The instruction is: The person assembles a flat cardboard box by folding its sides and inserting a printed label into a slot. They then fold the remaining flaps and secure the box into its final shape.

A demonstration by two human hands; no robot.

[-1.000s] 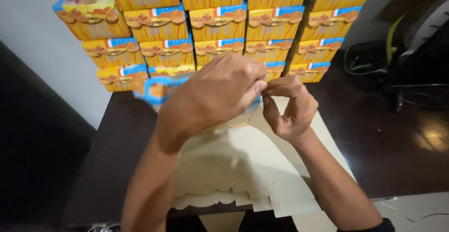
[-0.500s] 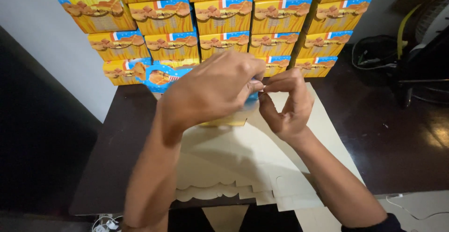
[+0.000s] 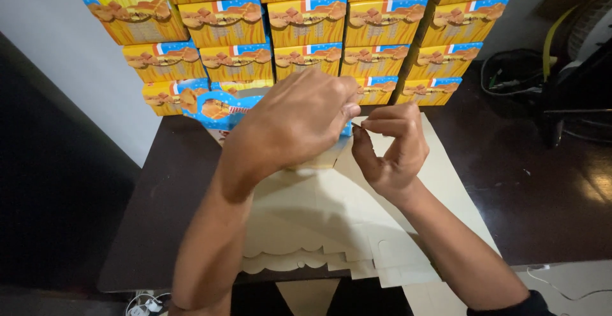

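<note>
Dark brown wood makes up the table (image 3: 523,188), which fills most of the view and runs from the grey wall at the left to a tangle of black cables (image 3: 510,77) at the right. Against its far edge rises a stack of folded cartons (image 3: 319,29) — yellow and orange with blue and white bands — several rows high and many columns wide. On the near half of the tabletop lies a pile of flat, unprinted cardboard blanks (image 3: 319,227), pale cream, some with scalloped edges, fanned out and overhanging the front edge of the table. Above this pile the two hands meet over a half-formed carton (image 3: 220,109), its blue and yellow printed side showing at the left, just in front of the lowest row of the stack. The left hand (image 3: 299,122) lies over the carton from above, fingers curled down around it, so most of the box sits hidden beneath the palm and knuckles. The right hand (image 3: 392,150) is just to the right of it, almost touching the left fingertips — thumb and forefinger pinched together on what looks like a small edge or flap of the carton, the remaining fingers curled loosely into the palm.
</note>
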